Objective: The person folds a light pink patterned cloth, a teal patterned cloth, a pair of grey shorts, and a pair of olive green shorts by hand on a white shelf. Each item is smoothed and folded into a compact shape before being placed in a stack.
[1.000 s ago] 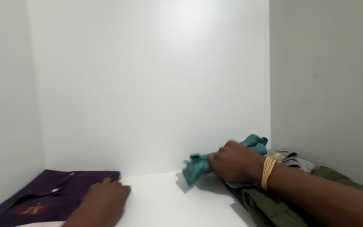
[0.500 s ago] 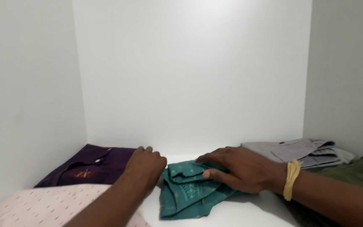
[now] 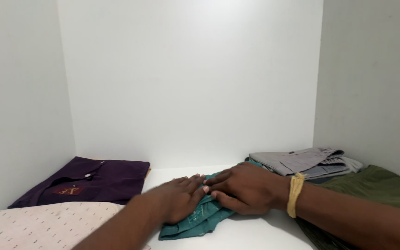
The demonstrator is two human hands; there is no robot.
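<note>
- Head view: my left hand (image 3: pixel 174 201) lies flat, palm down, on the teal folded cloth (image 3: pixel 197 220); its fingers are stretched out and not clenched, pressing rather than gripping.
- My right hand (image 3: pixel 244 190) lies flat on the same cloth just right of the left one, fingers spread and released; the fingertips of both hands touch near the cloth's middle. A yellow band (image 3: pixel 295 194) sits on that wrist.
- The teal cloth rests on the white shelf (image 3: pixel 251 234), near the front, about midway between the left and right walls; its near edge shows below my hands.
- On the left lies a folded purple shirt (image 3: pixel 100 180), and nearer to me a pale pink patterned garment (image 3: pixel 42 224) touching its near edge.
- On the right sits a stack of grey folded clothes (image 3: pixel 304 162), with an olive green garment (image 3: pixel 376 187) nearer, just beside my right forearm.
</note>
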